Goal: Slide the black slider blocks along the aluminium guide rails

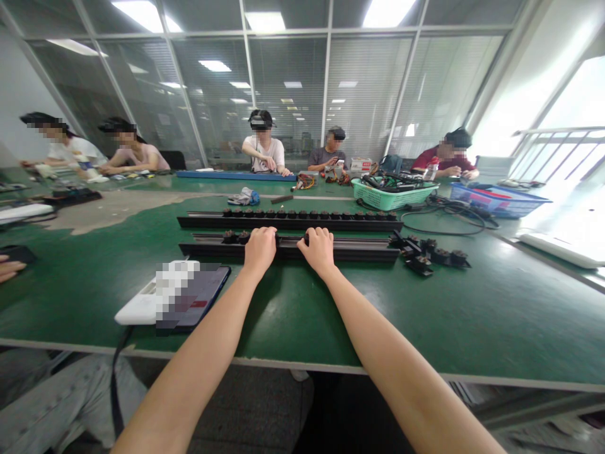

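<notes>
Two long black rails lie side to side on the green table. The far rail (pixel 293 222) carries a row of several round black parts. On the near rail (pixel 359 252), a few such parts (pixel 229 237) sit toward the left end. My left hand (pixel 260 251) is closed over the near rail, just right of those parts, its fingertips on a dark piece mostly hidden. My right hand (pixel 317 251) is closed round a small black part (pixel 307 239) at the rail's middle. Several loose black parts (pixel 418 263) lie beside the rail's right end.
A white device (pixel 137 307) and a dark phone (pixel 208 295) lie at the left front. Behind the rails are a grey-blue cloth (pixel 244 197), a green basket of cables (pixel 394 197) and a blue basket (pixel 501 200). Several people sit across the table; another person's hand (pixel 10 268) shows at left.
</notes>
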### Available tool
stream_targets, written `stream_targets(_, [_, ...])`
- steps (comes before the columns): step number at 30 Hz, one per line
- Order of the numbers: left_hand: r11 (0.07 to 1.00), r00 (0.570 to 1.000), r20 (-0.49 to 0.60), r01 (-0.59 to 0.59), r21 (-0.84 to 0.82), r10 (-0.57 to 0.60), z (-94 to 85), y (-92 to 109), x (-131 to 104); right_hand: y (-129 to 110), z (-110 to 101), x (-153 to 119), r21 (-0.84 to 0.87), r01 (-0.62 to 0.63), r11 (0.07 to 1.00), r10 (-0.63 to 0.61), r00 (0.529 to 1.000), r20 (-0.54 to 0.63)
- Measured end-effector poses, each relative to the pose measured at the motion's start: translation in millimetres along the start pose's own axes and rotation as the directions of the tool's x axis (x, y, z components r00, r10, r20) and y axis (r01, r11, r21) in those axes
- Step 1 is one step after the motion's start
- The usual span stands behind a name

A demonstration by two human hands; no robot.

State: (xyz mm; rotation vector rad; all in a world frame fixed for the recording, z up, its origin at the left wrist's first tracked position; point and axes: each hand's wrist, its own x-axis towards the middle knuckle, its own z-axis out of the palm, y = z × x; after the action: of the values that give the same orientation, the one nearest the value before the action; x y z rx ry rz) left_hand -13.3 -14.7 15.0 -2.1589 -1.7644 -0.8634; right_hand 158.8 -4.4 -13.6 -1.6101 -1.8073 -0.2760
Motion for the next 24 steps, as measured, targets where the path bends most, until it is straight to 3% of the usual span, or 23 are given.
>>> stream_targets(24, [1.0, 1.0, -0.004, 0.0, 0.0, 0.0, 1.3, -0.1, 0.9, 5.5, -2.9, -0.2, 0.007, -0.004, 1.0, 0.004, 1.0, -0.004])
